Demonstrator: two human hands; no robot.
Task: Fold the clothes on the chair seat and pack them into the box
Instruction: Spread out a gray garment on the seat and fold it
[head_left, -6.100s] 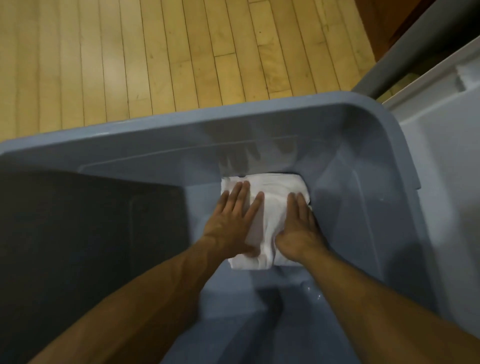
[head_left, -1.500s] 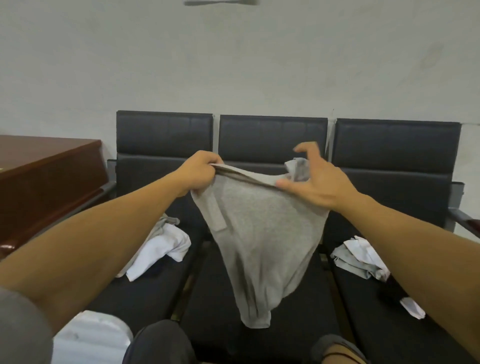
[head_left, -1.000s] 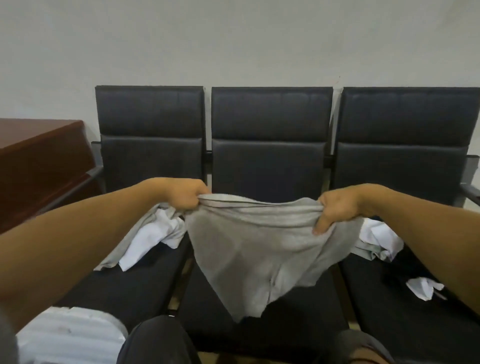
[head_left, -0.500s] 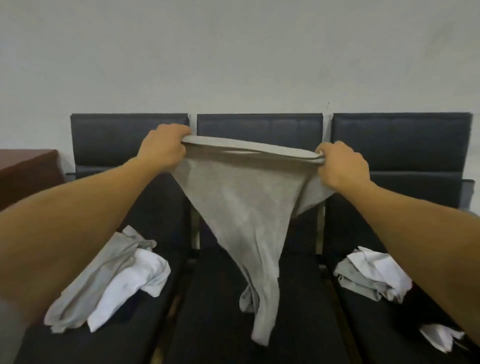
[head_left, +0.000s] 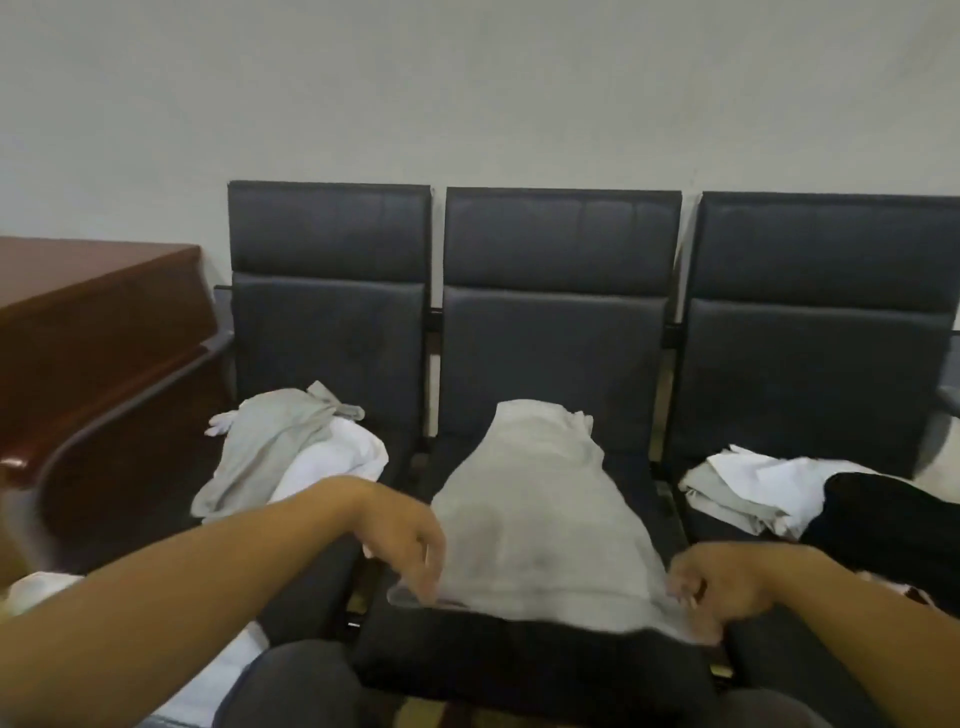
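Note:
A grey garment (head_left: 540, 514) lies spread flat on the middle chair seat (head_left: 524, 660), its wide waistband edge toward me and its narrow end at the backrest. My left hand (head_left: 410, 545) holds the waistband's left corner with its fingers pointing down. My right hand (head_left: 711, 587) grips the right corner with curled fingers. Both hands are blurred. The box is out of view.
A grey and white clothes pile (head_left: 291, 452) lies on the left seat. On the right seat are folded-over white and grey clothes (head_left: 748, 488) and a black garment (head_left: 883, 519). A wooden desk (head_left: 93, 322) stands left. My knees are below the seat's front edge.
The grey garment, held up in the air by its waistband half a second ago, has come down and now lies on the middle seat. Both hands dropped with it.

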